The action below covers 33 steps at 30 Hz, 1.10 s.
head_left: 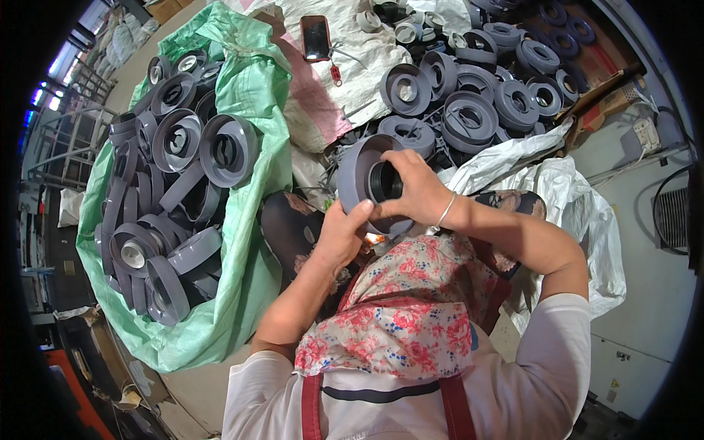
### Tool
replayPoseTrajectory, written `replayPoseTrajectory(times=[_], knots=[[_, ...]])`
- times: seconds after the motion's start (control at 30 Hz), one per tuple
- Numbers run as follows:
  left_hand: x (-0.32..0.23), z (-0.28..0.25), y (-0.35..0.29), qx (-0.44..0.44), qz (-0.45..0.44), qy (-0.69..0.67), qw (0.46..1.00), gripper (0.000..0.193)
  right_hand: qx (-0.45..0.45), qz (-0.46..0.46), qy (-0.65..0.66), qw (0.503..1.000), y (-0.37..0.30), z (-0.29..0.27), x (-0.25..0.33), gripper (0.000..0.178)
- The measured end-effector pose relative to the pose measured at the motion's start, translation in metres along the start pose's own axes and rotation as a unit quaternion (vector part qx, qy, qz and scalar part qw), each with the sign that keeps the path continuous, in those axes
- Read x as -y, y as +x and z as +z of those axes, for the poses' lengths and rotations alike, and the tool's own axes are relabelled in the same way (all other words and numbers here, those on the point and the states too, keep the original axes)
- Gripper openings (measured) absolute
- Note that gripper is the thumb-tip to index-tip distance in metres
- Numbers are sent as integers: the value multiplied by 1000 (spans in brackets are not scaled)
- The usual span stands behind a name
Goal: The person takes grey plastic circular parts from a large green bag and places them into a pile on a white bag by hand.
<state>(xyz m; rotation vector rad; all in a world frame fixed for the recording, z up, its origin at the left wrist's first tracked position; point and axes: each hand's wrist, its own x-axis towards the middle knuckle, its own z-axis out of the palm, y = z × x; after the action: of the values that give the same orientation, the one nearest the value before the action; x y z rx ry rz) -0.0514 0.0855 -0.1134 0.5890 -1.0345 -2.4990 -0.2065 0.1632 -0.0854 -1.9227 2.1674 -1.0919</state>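
Just above my lap is a round grey plastic housing, tilted so its hollow side faces right. Inside it sits a black ribbed ring. My left hand is closed on the housing's near rim, its thumb up by the opening. Reaching in from the right, my right hand has its fingers curled round the black ring, and its palm hides part of the housing. Right beyond my hands lies a heap of similar grey round parts, some with inner rings.
On my left stands a green woven sack full of grey parts. A phone with a red tag lies on white sacking. A cardboard box and a pale cabinet are on the right.
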Motion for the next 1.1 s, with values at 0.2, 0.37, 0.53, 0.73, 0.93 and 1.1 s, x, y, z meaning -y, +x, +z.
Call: replayPoseTrajectory(times=[0.2, 0.37, 0.53, 0.73, 0.93, 1.1], knots=[[-4, -8, -2, -50, 48, 38, 997, 41, 159, 13, 195, 968, -7, 5, -22, 78], [-22, -8, -17, -104, 138, 343, 923, 42, 334, 461, 536, 624, 4, 11, -14, 86], [-156, -24, -10, -335, 519, 465, 634, 81, 203, 139, -89, 965, 12, 51, -91, 54], [-140, -24, 9, -189, 456, 324, 807, 45, 362, 221, -228, 876, 22, 75, -177, 55], [-39, -35, 53, -206, 147, 222, 942, 54, -64, 265, 216, 937, 71, 42, -130, 53], [-23, -23, 74, -179, -91, -141, 969, 32, 73, 461, 389, 794, 52, 30, -128, 50]])
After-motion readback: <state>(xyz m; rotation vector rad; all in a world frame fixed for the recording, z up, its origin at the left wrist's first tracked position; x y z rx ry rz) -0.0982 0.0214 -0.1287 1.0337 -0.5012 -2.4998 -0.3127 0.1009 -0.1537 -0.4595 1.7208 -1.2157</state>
